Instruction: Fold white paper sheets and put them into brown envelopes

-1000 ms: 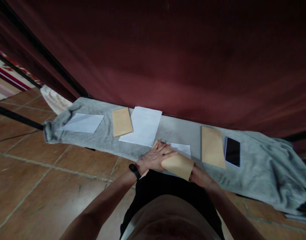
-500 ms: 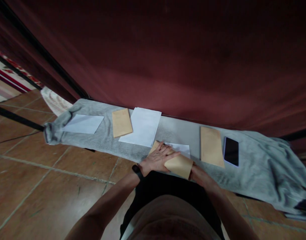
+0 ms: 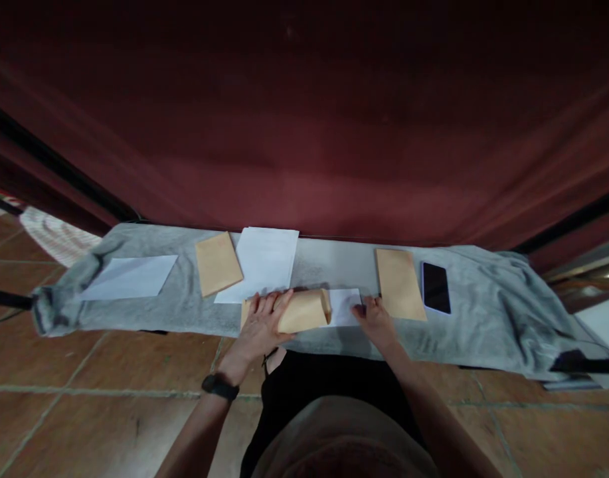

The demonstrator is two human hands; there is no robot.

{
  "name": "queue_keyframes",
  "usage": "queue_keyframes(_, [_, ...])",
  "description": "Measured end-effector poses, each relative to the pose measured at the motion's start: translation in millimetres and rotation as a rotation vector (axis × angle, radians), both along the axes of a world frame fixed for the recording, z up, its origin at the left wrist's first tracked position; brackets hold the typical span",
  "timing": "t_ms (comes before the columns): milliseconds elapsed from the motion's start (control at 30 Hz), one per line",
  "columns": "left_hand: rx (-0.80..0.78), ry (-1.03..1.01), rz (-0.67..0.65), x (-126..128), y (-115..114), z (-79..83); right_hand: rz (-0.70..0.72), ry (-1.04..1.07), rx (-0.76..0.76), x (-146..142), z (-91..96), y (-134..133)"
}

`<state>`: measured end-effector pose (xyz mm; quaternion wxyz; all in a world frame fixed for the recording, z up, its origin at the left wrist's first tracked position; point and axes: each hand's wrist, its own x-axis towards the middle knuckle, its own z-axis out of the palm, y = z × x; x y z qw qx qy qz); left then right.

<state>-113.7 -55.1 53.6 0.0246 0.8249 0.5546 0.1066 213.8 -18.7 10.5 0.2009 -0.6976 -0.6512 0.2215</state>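
My left hand (image 3: pixel 260 324) lies flat with spread fingers on the left end of a brown envelope (image 3: pixel 304 309), whose right end bulges up off the grey cloth (image 3: pixel 483 312). My right hand (image 3: pixel 376 320) rests just right of it, fingertips touching a small white folded paper (image 3: pixel 343 307) that lies by the envelope's open end. Its fingers are slightly curled and hold nothing I can see.
On the cloth-covered surface lie a white sheet stack (image 3: pixel 264 262), a second brown envelope (image 3: pixel 217 263), a white envelope (image 3: pixel 129 277) at far left, a third brown envelope (image 3: pixel 398 283) and a black phone (image 3: pixel 435 287). A dark red curtain (image 3: pixel 304 133) hangs behind. Tiled floor lies below.
The view has swung so the surface looks level. My right hand has come out from under the envelope to the white paper; the left hand has slid to the envelope's left end.
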Motion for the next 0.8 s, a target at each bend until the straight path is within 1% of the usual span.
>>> queue_keyframes(100, [0.005,0.036,0.049,-13.7,-6.2,-6.4,-0.022,-0.107,-0.008,-15.3,-2.6,-0.7])
queue_keyframes(200, [0.004,0.052,0.106,-21.5,-9.6,-12.0,-0.043,-0.19,-0.051,-20.8,-1.9,2.6])
queue_keyframes(333, [-0.009,0.054,0.146,-24.7,-10.5,-15.5,-0.064,-0.174,-0.08,-19.0,0.8,8.0])
queue_keyframes(533, [-0.029,0.036,0.138,-25.1,-11.2,-16.8,-0.054,-0.006,-0.031,-13.0,0.8,2.7])
queue_keyframes(700, [-0.037,0.028,0.134,-26.5,-11.1,-20.0,-0.099,0.138,0.024,2.3,6.6,3.2])
queue_keyframes(733, [-0.042,0.023,0.136,-26.7,-10.8,-21.0,-0.111,0.201,0.046,4.8,8.4,4.2])
queue_keyframes(800, [-0.048,0.013,0.14,-27.4,-10.1,-23.2,-0.134,0.395,0.105,6.9,11.2,5.3])
